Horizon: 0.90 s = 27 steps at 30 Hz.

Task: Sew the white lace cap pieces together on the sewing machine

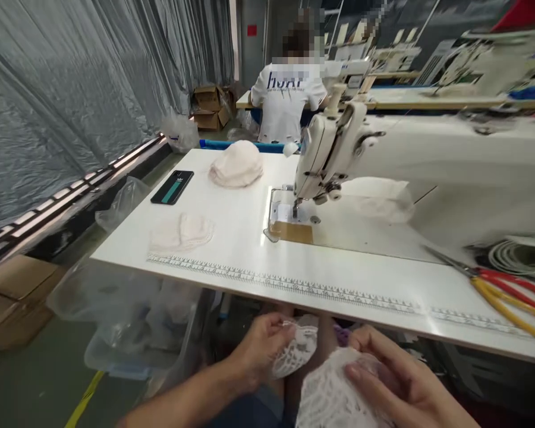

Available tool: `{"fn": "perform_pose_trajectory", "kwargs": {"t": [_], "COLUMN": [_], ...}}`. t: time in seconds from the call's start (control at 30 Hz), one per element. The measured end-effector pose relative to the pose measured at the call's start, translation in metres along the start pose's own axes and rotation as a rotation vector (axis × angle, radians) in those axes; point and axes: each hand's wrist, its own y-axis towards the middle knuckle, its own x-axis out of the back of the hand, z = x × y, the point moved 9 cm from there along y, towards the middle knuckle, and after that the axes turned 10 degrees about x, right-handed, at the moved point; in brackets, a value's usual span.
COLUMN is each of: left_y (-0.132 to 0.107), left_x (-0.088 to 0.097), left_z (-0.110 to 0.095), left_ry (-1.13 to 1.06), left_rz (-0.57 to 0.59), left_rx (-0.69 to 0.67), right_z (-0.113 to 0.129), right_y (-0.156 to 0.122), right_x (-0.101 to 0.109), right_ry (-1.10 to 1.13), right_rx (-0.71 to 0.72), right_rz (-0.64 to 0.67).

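Below the table's front edge, my left hand (267, 345) pinches a small piece of white lace (298, 351). My right hand (396, 374) is closed on a larger piece of white lace (332, 392), held lower and nearer to me. The two pieces look apart, though whether they join out of sight I cannot tell. Above them on the white table (232, 232) stands a sewing machine (321, 148). Left of its needle lie a stack of pale fabric pieces (237, 164) and a flatter pale fabric piece (182, 232).
Scissors (485, 276) with red and yellow handles lie at the table's right. A phone (173, 187) rests near the left edge. A printed ruler (294, 286) runs along the front. Below left are a plastic bin (129, 359) and a cardboard box (20, 297). A person (288, 95) sits ahead.
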Motion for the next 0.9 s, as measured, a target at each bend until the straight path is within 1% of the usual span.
{"fn": "perform_pose_trajectory", "kwargs": {"t": [0.1,0.17,0.23,0.3,0.4,0.47,0.57,0.63,0.73,0.83,0.9], "left_y": [-0.008,-0.014,-0.018,-0.022,-0.027,-0.03,-0.032,-0.034,-0.038,-0.042,-0.041], "left_x": [-0.007,-0.009,-0.01,-0.012,-0.019,-0.02,-0.016,-0.013,-0.012,-0.019,-0.021], "left_z": [0.015,0.02,0.021,0.019,0.012,0.01,0.013,0.014,0.01,0.007,0.007], "left_ry": [-0.017,-0.001,0.032,0.07,0.114,0.136,0.146,0.127,0.135,0.234,0.274], "left_rz": [0.01,0.025,0.048,0.084,0.169,0.189,0.174,0.159,0.133,0.146,0.131], "left_rx": [0.066,0.068,0.058,0.053,0.035,0.033,0.055,0.044,-0.017,-0.098,-0.137], "right_z": [-0.02,-0.03,-0.035,-0.033,-0.026,-0.021,-0.019,-0.021,-0.022,-0.022,-0.022], "right_y": [0.01,0.014,0.015,0.014,0.013,0.014,0.017,0.017,0.017,0.017,0.016], "right_x": [-0.019,-0.03,-0.037,-0.04,-0.043,-0.045,-0.048,-0.048,-0.051,-0.052,-0.053], "right_ry": [-0.084,-0.166,-0.204,-0.224,-0.253,-0.26,-0.266,-0.276,-0.287,-0.309,-0.324], "right_rx": [0.03,0.054,0.062,0.074,0.091,0.102,0.108,0.096,0.091,0.092,0.089], "right_rz": [0.007,0.041,0.065,0.082,0.126,0.154,0.173,0.169,0.172,0.158,0.143]}}
